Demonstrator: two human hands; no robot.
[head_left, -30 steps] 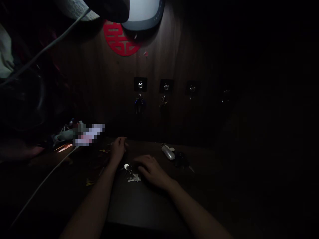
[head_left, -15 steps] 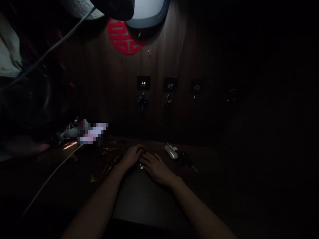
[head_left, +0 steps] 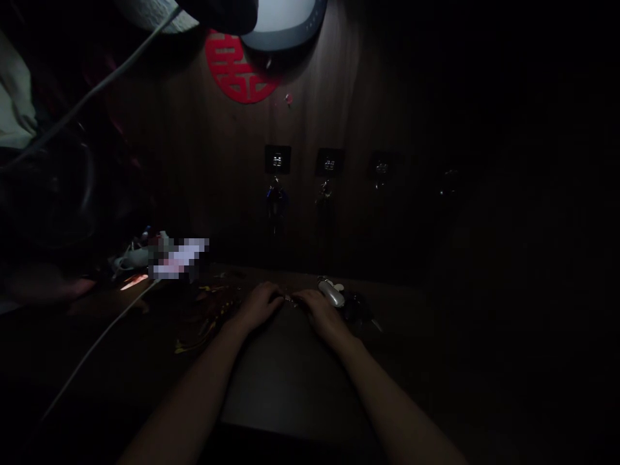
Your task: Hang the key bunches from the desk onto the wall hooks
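Observation:
My left hand (head_left: pixel 261 303) rests on the dark tabletop (head_left: pixel 281 387), its fingers loosely bent toward the right. Facing it, my right hand (head_left: pixel 320 313) lies low on the same surface with its fingers stretched leftward. Between the two sets of fingertips sit several tiny pale bits (head_left: pixel 289 299), too small and dim to name. Neither hand shows anything gripped, though shadow hides part of the fingers. Just beyond my right hand are a silver-grey oval object (head_left: pixel 332 294) and a dark bunch (head_left: pixel 357 311), perhaps keys.
Left of my hands lies a brown and yellow tangled item (head_left: pixel 208 320). A pixelated bright device (head_left: pixel 181 258) with a white cable (head_left: pixel 101 339) is farther left. Wall hooks (head_left: pixel 278 159) hold keys (head_left: pixel 276 197); a red round cutout (head_left: pixel 242 74) and a cap (head_left: pixel 285 26) hang above.
My right hand has drawn away from the left, opening a gap between the fingertips. Pale bits now show between the fingers, farther from me than before. The view has shifted slightly.

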